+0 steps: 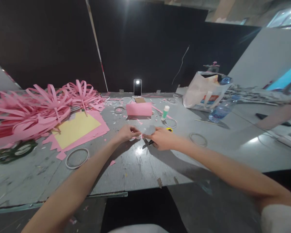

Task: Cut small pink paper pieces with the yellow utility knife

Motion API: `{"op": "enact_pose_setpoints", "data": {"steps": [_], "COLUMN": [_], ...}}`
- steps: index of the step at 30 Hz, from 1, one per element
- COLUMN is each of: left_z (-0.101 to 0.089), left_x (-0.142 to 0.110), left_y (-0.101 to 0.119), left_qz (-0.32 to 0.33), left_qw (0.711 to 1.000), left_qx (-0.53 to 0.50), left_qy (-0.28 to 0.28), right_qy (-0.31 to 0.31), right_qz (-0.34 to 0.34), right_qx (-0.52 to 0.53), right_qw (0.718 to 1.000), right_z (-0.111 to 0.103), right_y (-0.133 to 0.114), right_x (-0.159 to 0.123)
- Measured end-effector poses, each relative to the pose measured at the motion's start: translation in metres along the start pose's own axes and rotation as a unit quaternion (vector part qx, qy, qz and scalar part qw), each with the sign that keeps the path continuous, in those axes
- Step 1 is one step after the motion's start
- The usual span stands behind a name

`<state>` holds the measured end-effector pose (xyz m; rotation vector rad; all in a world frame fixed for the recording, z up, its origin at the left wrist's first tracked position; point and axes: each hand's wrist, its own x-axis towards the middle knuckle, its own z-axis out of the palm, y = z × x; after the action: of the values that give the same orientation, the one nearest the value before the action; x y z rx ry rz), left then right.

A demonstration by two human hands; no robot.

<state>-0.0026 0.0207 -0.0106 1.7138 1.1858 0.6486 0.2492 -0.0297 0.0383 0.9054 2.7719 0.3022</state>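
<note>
My left hand (127, 132) and my right hand (161, 138) meet over the middle of the grey table (126, 168). Both pinch a small pale piece of paper (141, 136) between their fingertips. A dark thin tool (147, 144), perhaps scissors, pokes out under my right hand; I cannot tell whether the hand grips it. A folded pink paper (139, 109) stands just beyond the hands.
A heap of pink paper strips (36, 106) and a yellow sheet (75, 127) lie at the left. A glue stick (165, 112), several clear rings (77, 158), a phone with a bright light (137, 87), a white bag (203, 90) and a water bottle (220, 111) stand around.
</note>
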Motion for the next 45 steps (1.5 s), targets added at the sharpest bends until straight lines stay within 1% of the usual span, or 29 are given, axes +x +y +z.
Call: {"op": "enact_pose_setpoints", "data": {"steps": [4, 7, 10, 14, 17, 20, 23, 26, 30, 36, 40, 45], "left_z": [0.0, 0.0, 0.001, 0.0, -0.001, -0.002, -0.001, -0.002, -0.002, -0.002, -0.004, -0.006], "left_x": [-0.001, -0.002, -0.005, -0.008, -0.009, -0.01, -0.011, -0.01, -0.009, -0.004, -0.003, -0.005], "left_y": [0.001, 0.004, 0.009, 0.015, 0.017, 0.018, 0.018, 0.018, 0.015, 0.012, 0.011, 0.012], "left_qz": [0.015, -0.001, -0.015, 0.005, 0.0, -0.009, -0.007, -0.001, 0.005, 0.004, 0.012, 0.006], "left_qw": [1.0, 1.0, 1.0, 1.0, 1.0, 1.0, 1.0, 0.999, 0.999, 0.999, 0.999, 1.0], "left_qx": [0.005, 0.007, -0.003, -0.004, 0.008, 0.022, 0.028, 0.032, 0.031, 0.039, 0.044, 0.017], "left_qy": [0.011, 0.014, 0.01, 0.006, 0.004, 0.003, 0.009, 0.019, 0.024, 0.011, 0.003, -0.017], "right_qy": [-0.012, -0.021, -0.019, -0.015, 0.003, 0.042, 0.071, 0.079, 0.058, 0.01, 0.007, 0.005], "right_qz": [0.026, 0.038, 0.036, 0.038, 0.06, 0.078, 0.077, 0.059, 0.048, 0.073, 0.069, 0.064], "right_qx": [0.038, 0.057, 0.064, 0.057, 0.051, 0.046, 0.055, 0.071, 0.068, 0.082, 0.081, 0.073], "right_qw": [0.999, 0.997, 0.997, 0.998, 0.997, 0.995, 0.993, 0.993, 0.995, 0.994, 0.994, 0.995], "right_z": [-0.001, -0.005, -0.006, -0.001, 0.004, 0.006, 0.01, 0.017, 0.023, 0.015, 0.012, 0.009], "right_y": [-0.006, -0.007, -0.007, -0.008, -0.004, 0.003, 0.007, 0.008, 0.005, 0.003, 0.002, -0.001], "right_x": [0.001, 0.002, 0.001, -0.005, -0.013, -0.018, -0.017, -0.009, 0.006, 0.017, 0.018, 0.017]}}
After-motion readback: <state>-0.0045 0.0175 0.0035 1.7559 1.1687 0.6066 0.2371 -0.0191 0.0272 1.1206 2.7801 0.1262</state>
